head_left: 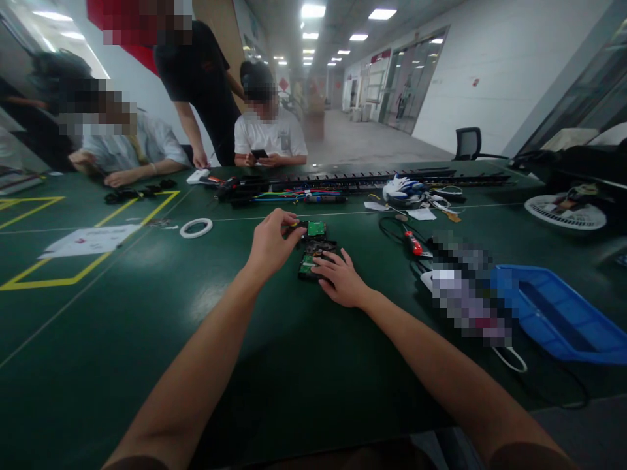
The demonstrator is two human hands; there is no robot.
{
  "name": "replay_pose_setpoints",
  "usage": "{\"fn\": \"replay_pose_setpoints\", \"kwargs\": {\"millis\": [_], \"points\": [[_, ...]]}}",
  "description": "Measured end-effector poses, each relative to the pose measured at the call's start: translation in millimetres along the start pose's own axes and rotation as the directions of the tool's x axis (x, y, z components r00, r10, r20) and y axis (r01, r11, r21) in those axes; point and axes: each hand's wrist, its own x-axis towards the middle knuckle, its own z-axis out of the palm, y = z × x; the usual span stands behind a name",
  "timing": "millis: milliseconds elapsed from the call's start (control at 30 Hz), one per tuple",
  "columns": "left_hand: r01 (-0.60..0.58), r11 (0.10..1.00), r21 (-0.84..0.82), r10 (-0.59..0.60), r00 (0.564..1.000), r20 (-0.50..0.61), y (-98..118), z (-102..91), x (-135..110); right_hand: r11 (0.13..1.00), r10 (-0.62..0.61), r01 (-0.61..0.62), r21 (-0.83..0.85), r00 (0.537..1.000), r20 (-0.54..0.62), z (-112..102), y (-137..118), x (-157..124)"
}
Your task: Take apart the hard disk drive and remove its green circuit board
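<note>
My left hand (272, 243) is curled in a pinch beside a small black unit carrying a green circuit board (316, 228); a yellow bit shows at its fingertips, too small to name. My right hand (339, 279) rests with fingers spread flat on a second black device with a green circuit board (308, 263), pressing it onto the dark green table (147, 313). Both devices lie close together at the table's middle.
A red-handled tool (414, 243) and black cables lie to the right, with a blue plastic tray (563, 316) beyond. A white tape ring (196, 228) and papers (91, 240) sit left. Three other people are at the far side, beside a long black rail (372, 179).
</note>
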Motion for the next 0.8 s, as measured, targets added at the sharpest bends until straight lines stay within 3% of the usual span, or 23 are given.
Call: {"fn": "replay_pose_setpoints", "kwargs": {"millis": [467,800], "points": [[-0.045,0.985,0.169,0.044,0.999,0.007,10,-6.5,3,1.000,0.012,-0.012,0.018,1.000,-0.006,0,-1,0],[-0.008,0.999,0.049,0.010,0.999,-0.039,12,3.1,-1,1.000,0.006,-0.006,0.024,1.000,0.012,0,1,0]]}}
